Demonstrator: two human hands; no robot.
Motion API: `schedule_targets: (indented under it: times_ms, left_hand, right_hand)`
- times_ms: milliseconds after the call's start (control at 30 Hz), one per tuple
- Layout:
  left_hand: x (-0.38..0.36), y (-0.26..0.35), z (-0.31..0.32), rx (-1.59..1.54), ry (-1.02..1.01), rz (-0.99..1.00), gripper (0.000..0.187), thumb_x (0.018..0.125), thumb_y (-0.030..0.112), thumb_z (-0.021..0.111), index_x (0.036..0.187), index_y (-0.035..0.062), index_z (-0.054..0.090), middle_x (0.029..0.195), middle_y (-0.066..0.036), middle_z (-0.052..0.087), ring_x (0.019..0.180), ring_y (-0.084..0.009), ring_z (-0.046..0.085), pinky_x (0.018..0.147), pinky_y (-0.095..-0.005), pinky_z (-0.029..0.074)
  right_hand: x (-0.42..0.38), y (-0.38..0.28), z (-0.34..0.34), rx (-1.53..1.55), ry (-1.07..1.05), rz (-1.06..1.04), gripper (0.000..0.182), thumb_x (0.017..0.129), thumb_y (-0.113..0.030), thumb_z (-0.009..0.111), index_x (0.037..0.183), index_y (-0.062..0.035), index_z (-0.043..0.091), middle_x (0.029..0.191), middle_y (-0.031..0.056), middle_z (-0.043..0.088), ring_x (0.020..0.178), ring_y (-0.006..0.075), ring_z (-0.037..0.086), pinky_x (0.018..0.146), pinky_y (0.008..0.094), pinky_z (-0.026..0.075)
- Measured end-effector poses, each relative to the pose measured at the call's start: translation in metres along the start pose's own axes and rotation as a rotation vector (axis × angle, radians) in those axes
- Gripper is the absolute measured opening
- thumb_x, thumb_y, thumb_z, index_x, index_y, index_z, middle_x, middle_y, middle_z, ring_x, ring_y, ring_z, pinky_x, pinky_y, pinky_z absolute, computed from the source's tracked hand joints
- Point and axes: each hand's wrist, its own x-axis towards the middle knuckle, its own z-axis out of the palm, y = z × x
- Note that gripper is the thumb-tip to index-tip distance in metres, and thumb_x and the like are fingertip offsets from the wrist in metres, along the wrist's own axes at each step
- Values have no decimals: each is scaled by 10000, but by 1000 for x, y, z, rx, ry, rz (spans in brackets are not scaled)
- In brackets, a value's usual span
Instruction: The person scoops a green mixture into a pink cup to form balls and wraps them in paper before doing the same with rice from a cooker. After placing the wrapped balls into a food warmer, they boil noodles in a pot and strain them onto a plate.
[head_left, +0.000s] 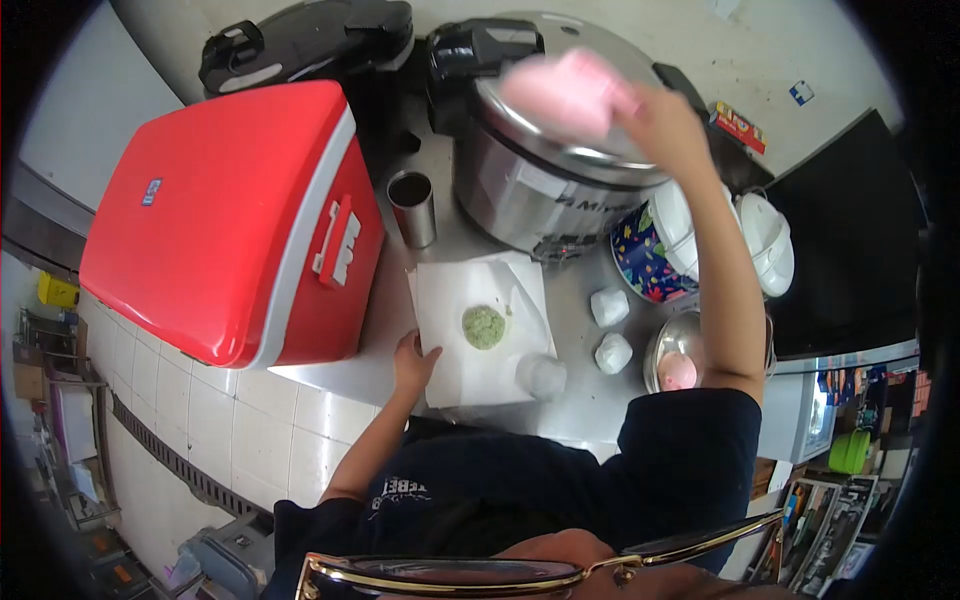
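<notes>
left hand [413,362] lies flat and open on the paper [470,350] just beside one green patty [484,327], while right hand [660,120] grips a blurred pink cloth [570,88] over the cooker lid [590,150], wrapped balls [610,330] waiting below that arm.

A steel counter [585,400] runs along a pale plastered wall [760,50] with a small blue-and-white sticker [801,93] on it. Left of the counter the floor [200,410] is laid in white square tiles, crossed by a dark drain grate [165,455]. Cluttered metal shelving [50,400] stands at the far left, and a dark panel [850,240] leans at the right. The light is flat and even.
</notes>
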Motion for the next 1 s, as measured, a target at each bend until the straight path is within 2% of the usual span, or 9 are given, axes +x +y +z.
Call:
schedule_targets:
  times_ms: [67, 200, 267, 333, 433, 533, 733, 833, 1000]
  left_hand:
    - [4, 17, -4, -159, 21, -44, 370, 667, 157, 734, 967, -6, 593, 814, -147, 607, 795, -292, 605, 707, -369, 490]
    - [11, 47, -16, 2, -221, -244, 321, 686, 189, 714, 917, -10, 614, 789, -152, 621, 781, -298, 621, 745, -378, 483]
    - [14, 35, -7, -41, -175, -184, 275, 708, 199, 693, 886, -1, 631, 857, -176, 624, 816, -295, 625, 748, -367, 479]
    - [16, 37, -5, -5, -197, -111, 270, 717, 196, 684, 899, 3, 632, 875, -175, 625, 826, -297, 624, 748, -363, 479]
    - [22, 36, 3, -74, -223, 2, 271, 737, 188, 667, 940, 13, 629, 909, -161, 627, 849, -289, 621, 750, -357, 480]
    - [22, 41, 12, -433, -307, -161, 306, 758, 169, 644, 1019, 16, 597, 926, -128, 633, 850, -265, 621, 747, -364, 487]
    - [22, 50, 15, -921, -417, -555, 387, 840, 163, 551, 1184, 7, 470, 1063, -123, 588, 945, -258, 596, 804, -374, 490]
    - [21, 56, 17, -985, -457, -647, 408, 891, 235, 500, 1222, 5, 435, 1133, -143, 556, 1025, -278, 565, 864, -393, 470]
    - [18, 50, 20, -1279, -633, -771, 525, 921, 402, 424, 1270, 10, 412, 1203, -159, 531, 1097, -327, 524, 944, -442, 419]
  right_hand:
    - [16, 33, 15, -5, 312, 24, 348, 816, -294, 570, 1113, -113, 554, 912, 183, 626, 806, 365, 599, 691, 436, 467]
    - [15, 48, 45, -223, 267, 157, 383, 811, -256, 585, 1163, -120, 522, 972, 165, 615, 865, 353, 586, 730, 434, 456]
    - [-11, 34, 43, -175, 498, -2, 550, 697, -182, 662, 1193, -45, 470, 1070, 180, 537, 989, 349, 517, 844, 426, 405]
    - [-42, 26, 50, -177, 827, -168, 416, 792, -210, 614, 1181, -112, 500, 1017, 145, 586, 924, 339, 556, 780, 416, 438]
    - [-145, 1, 107, 326, 453, -170, 278, 766, -174, 632, 986, -17, 565, 955, 139, 560, 915, 327, 540, 806, 409, 423]
    - [-264, -19, 206, 548, -160, 107, 453, 712, -316, 694, 1097, -112, 568, 1075, 157, 505, 993, 332, 517, 822, 441, 421]
    - [-331, -14, 245, 252, -390, 221, 540, 646, -299, 716, 1149, -174, 564, 1241, 142, 411, 1188, 314, 375, 904, 499, 365]
    - [-317, -1, 238, 75, -107, 159, 486, 657, -263, 700, 1112, -140, 582, 1226, 121, 438, 1176, 316, 384, 870, 516, 372]
    - [-286, -3, 288, 368, -191, 27, 465, 708, -123, 635, 1157, -70, 526, 1183, 191, 456, 1039, 336, 496, 852, 393, 420]
